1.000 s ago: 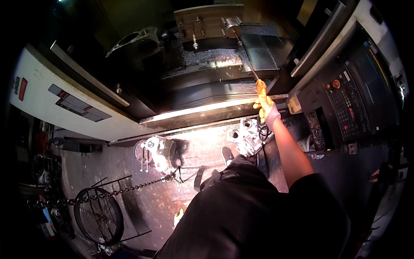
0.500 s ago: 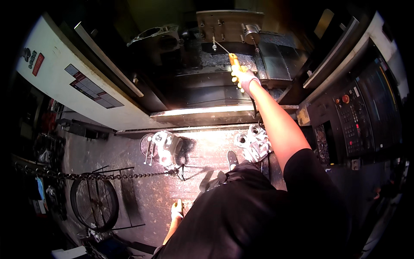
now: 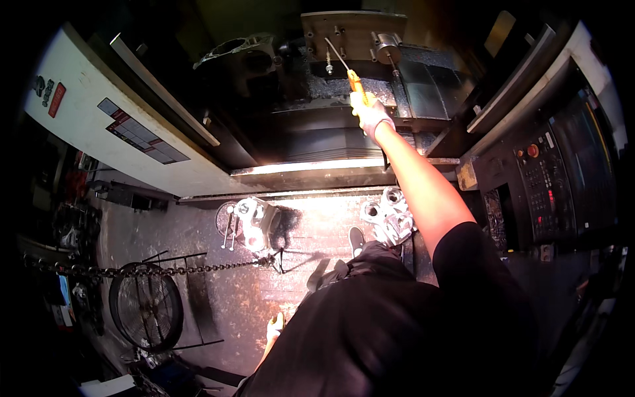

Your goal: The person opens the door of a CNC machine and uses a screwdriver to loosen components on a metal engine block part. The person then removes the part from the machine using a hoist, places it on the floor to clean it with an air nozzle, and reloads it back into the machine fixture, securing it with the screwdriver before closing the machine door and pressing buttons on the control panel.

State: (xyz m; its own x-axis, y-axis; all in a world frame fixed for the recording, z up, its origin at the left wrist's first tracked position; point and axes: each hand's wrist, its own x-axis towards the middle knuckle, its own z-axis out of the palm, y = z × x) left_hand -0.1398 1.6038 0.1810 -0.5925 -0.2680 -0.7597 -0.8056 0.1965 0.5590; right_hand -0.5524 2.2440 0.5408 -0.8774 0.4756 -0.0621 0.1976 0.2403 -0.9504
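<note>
My right hand [image 3: 370, 114], in a light glove with yellow fingers, is wrapped round an orange-yellow air blow gun [image 3: 356, 83]. Its long thin nozzle reaches up and left to the upright metal fixture plate [image 3: 354, 26] inside the machine. Bolts or pins stud this plate, and a round metal piece [image 3: 387, 49] sits at its right. A small fitting [image 3: 329, 66] hangs beside the nozzle. Part of a dark hose shows below my right wrist. Low beside my body hangs my left hand [image 3: 275, 325], gloved, small in view, its fingers loosely apart with nothing seen in them.
Cast metal housings [image 3: 256, 221] stand on the floor, with more castings [image 3: 389, 215] by my foot. A chain [image 3: 178, 270] stretches over a large round fan [image 3: 145, 308] at left. The control panel [image 3: 546, 178] is at right, the white machine door [image 3: 119, 112] at left. Metal chips lie inside.
My right hand has shifted slightly left, and the blow gun's nozzle now points higher, against the plate rather than beside the hanging fitting. My left hand has dropped slightly.
</note>
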